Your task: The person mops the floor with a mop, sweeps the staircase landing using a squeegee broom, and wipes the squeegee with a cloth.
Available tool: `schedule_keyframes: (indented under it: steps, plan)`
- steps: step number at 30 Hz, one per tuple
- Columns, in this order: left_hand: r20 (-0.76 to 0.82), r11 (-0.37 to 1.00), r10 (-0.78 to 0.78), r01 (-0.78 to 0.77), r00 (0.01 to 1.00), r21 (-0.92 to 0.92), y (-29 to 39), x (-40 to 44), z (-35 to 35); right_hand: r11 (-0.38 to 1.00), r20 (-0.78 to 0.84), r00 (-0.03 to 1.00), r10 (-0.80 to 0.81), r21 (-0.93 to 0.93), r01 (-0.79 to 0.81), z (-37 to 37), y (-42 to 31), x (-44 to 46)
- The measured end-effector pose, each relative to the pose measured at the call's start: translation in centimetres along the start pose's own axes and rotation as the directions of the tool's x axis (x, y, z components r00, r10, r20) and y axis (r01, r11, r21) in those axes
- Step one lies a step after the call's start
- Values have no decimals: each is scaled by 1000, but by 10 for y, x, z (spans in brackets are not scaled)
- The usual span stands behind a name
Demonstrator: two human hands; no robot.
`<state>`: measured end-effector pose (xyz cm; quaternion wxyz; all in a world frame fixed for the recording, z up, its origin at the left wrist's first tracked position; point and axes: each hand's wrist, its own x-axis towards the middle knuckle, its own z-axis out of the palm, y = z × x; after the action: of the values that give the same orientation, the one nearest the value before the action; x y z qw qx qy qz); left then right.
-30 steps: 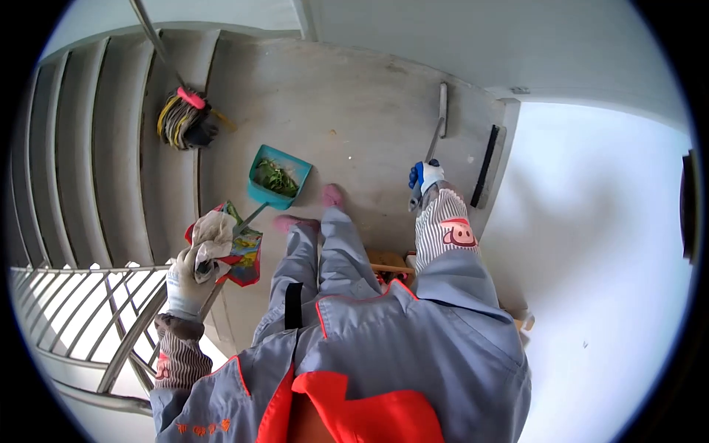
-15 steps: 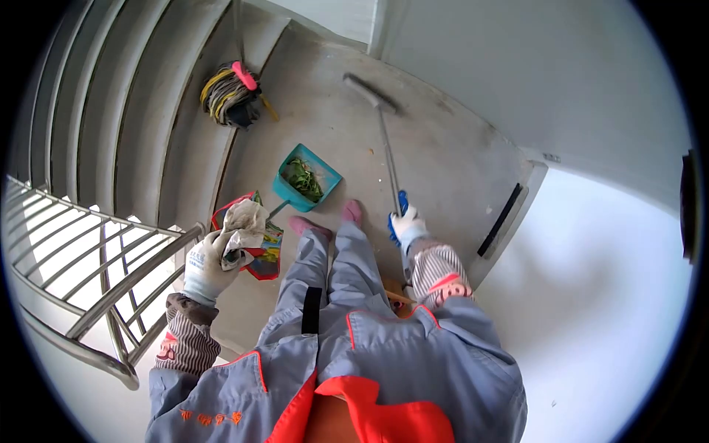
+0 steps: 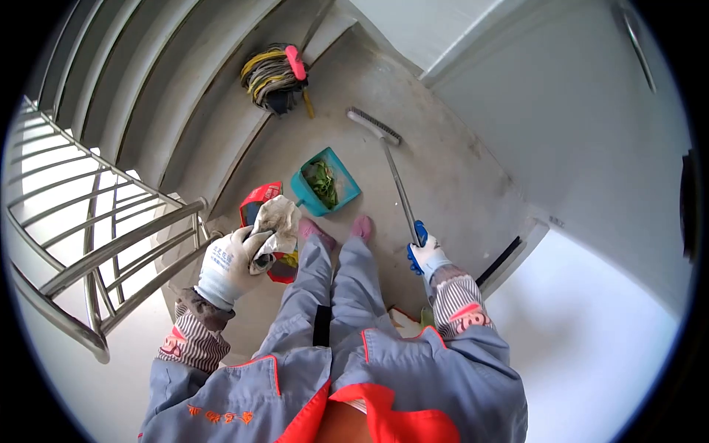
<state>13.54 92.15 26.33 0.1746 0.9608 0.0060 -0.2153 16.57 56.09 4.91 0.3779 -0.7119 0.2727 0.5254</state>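
Gloved in white, my left hand (image 3: 235, 262) is closed round a crumpled pale cloth (image 3: 278, 221). Below and beside the cloth is a red bag (image 3: 260, 198), partly covered; whether that hand also holds the bag is unclear. In a white glove with blue, my right hand (image 3: 425, 252) grips the grey pole of a broom (image 3: 399, 181). The broom's bristled head lies on the landing floor, up and left of that hand. A teal dustpan (image 3: 350, 189) holding green leaves (image 3: 323, 182) rests on the floor just ahead of my pink shoes.
A striped mop head (image 3: 272, 77) with a pink clamp lies at the bottom stair edge. Stairs (image 3: 185, 96) rise at the upper left, above a metal railing (image 3: 122, 255). A grey door (image 3: 561, 111) stands at the right, and a black strip (image 3: 499, 261) is by the doorway.
The broom head has swung from the right to ahead of me, over the floor. My view has turned, so the stairs, mop and dustpan appear farther right. Both hands keep their grips.
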Motion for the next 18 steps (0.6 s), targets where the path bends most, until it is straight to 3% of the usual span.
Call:
schedule_keyframes:
  steps: [3,7,9,12,14,15,16,18]
  plan:
    - [31,1000,-19,19,999,-10,-5,2,-10,956,-159,980,-119,-284,71,-1,-33,47]
    - [61,999,-31,34,998,-38,-11,10,-12,951,-215,948,-236,-253,180,4,-165,125]
    - [63,999,-28,29,998,-28,-16,14,-9,983,-148,972,-182,-64,174,17,-225,147]
    - [48,998,-31,33,998,-45,-19,21,-6,944,-89,993,-74,-327,41,47,-265,203]
    - [43,998,-37,38,998,-43,-20,24,-10,766,-110,981,-159,-641,52,57,-265,171]
    - [50,998,-38,40,998,-39,-21,24,-12,763,-91,978,-188,-640,88,63,-248,158]
    - [57,998,-40,42,998,-36,-21,23,-14,640,-87,964,-250,-762,97,63,-233,129]
    - [80,997,-51,55,995,-49,-23,25,-13,590,-13,965,-262,-793,150,51,-178,128]
